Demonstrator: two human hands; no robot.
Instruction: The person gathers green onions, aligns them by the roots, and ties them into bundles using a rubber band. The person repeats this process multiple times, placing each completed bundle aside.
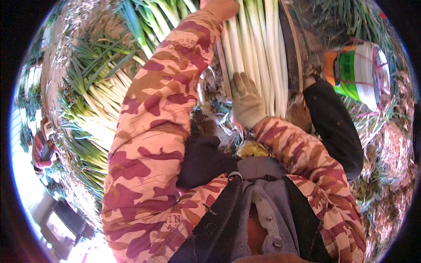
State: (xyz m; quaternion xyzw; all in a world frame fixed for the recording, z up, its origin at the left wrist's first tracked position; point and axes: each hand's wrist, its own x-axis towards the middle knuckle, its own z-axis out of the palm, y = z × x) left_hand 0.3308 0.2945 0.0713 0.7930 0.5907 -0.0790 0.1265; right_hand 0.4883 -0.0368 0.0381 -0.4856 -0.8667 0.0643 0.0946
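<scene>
Long white stalks of green onions (251, 56) lie side by side in front of me, between narrow strips at either side. My right hand (247, 98), in a beige knit work glove, rests on the root-end part of the stalks, palm down with its fingers extended. At the top edge, my left hand (221, 9) reaches over the same stalks farther up. The frame cuts it off and its fingers are hidden, so its grip does not show. Camouflage sleeves cover both arms.
A pile of green onions (102, 98) lies on the left. A printed plastic package (353, 72) with red cord sits at right, beyond a dark-clothed limb (334, 126). Something yellow (252, 149) lies close before me. Another person (44, 151) is at far left. Straw litters the ground (388, 184).
</scene>
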